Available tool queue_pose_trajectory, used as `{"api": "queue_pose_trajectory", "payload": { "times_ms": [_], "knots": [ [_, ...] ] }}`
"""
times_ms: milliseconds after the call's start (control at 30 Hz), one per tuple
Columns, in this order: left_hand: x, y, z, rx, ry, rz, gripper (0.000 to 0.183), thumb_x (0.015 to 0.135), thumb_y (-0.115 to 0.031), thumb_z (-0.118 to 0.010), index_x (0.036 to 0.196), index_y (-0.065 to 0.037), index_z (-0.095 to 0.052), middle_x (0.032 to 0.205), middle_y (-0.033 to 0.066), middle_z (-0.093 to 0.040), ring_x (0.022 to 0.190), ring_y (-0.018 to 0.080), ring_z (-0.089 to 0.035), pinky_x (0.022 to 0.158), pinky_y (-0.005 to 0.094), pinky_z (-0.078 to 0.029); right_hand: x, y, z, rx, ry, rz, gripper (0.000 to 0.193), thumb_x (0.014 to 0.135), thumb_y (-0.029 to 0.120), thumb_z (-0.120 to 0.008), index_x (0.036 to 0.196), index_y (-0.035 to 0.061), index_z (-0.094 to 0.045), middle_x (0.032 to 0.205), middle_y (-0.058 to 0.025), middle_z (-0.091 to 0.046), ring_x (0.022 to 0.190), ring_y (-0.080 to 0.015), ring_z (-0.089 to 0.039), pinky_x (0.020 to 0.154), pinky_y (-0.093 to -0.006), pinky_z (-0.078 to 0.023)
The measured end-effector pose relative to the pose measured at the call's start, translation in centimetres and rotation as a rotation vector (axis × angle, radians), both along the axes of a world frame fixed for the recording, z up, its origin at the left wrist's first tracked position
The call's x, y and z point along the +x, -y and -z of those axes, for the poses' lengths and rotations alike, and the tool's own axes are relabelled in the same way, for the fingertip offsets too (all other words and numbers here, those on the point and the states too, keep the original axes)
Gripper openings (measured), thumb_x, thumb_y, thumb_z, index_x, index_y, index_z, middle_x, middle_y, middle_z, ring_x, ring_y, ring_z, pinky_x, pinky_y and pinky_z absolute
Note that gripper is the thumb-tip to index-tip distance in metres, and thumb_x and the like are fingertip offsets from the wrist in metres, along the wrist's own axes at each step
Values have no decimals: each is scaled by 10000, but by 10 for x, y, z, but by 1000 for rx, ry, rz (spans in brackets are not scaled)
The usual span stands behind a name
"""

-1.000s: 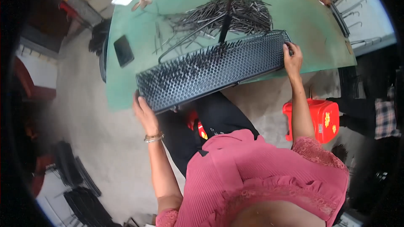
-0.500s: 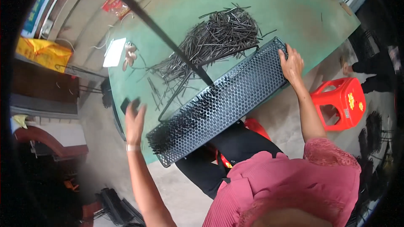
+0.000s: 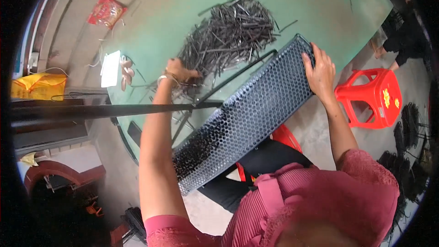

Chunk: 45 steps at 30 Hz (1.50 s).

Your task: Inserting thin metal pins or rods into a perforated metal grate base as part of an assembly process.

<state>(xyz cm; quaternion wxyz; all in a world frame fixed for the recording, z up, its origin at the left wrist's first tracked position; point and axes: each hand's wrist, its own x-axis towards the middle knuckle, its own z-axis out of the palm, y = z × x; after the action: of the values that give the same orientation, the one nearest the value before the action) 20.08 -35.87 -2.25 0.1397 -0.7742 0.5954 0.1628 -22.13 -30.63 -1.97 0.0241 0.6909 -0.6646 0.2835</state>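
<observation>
A long, black perforated tray (image 3: 270,96) lies slanted across my lap and the table edge, its honeycomb of holes filling the face. Dark strip ends bristle from the holes in its left part. My right hand (image 3: 321,74) grips the tray's far right end, thumb on the face and fingers over the edge. At the near left side of a heap of thin black strips (image 3: 235,32) is my left hand (image 3: 183,72). Its fingers are blurred and partly lost among the strips, so what they hold cannot be made out.
A black pole (image 3: 100,110) crosses from the left to a bar behind the tray. On the green table (image 3: 315,4) lie a dark phone-like slab (image 3: 134,131), a white sheet (image 3: 110,69) and a red packet (image 3: 107,11). A red stool (image 3: 382,98) stands at right, near another person's legs.
My left hand has moved from the table's left side, away from me and rightward, to the strip heap. The pole has swung toward level. My right hand keeps its hold on the tray.
</observation>
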Motion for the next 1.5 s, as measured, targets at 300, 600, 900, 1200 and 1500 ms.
{"api": "queue_pose_trajectory", "payload": {
  "times_ms": [300,600,900,1200,1500],
  "knots": [
    [-20,-1,1,-52,35,-90,968,452,-536,-823,1167,39,-512,1268,233,-433,1163,352,-464,960,403,-410,-1,1,3,-2,-9,-2,429,870,339,-528,1205,71,-522,1035,-127,-589,929,-291,-554,758,-411,-399],
    [-4,-12,7,-89,-43,-39,643,558,-445,-771,1017,-22,-614,1090,166,-612,1040,322,-574,934,480,-370,-1,-2,2,1,-1,-2,433,870,345,-528,1211,79,-517,1032,-121,-584,935,-291,-551,770,-409,-397],
    [12,-53,-13,-174,297,216,397,687,-371,-696,932,-79,-587,991,133,-573,972,301,-564,871,534,-358,-3,2,8,-2,2,29,439,855,372,-536,1189,86,-527,1025,-121,-581,937,-301,-549,774,-422,-393],
    [28,-52,-22,128,-456,176,600,618,-248,-737,1111,9,-510,1040,220,-609,982,354,-582,816,420,-471,0,-3,5,139,64,52,505,839,390,-516,1225,67,-478,1034,-152,-544,967,-298,-506,791,-420,-360],
    [68,-35,56,-155,-61,140,612,578,-325,-786,1014,20,-531,1036,237,-577,969,383,-568,792,462,-460,-3,-11,-4,105,88,50,483,873,364,-486,1236,48,-451,1023,-143,-517,977,-284,-485,817,-416,-332]
  ]
}}
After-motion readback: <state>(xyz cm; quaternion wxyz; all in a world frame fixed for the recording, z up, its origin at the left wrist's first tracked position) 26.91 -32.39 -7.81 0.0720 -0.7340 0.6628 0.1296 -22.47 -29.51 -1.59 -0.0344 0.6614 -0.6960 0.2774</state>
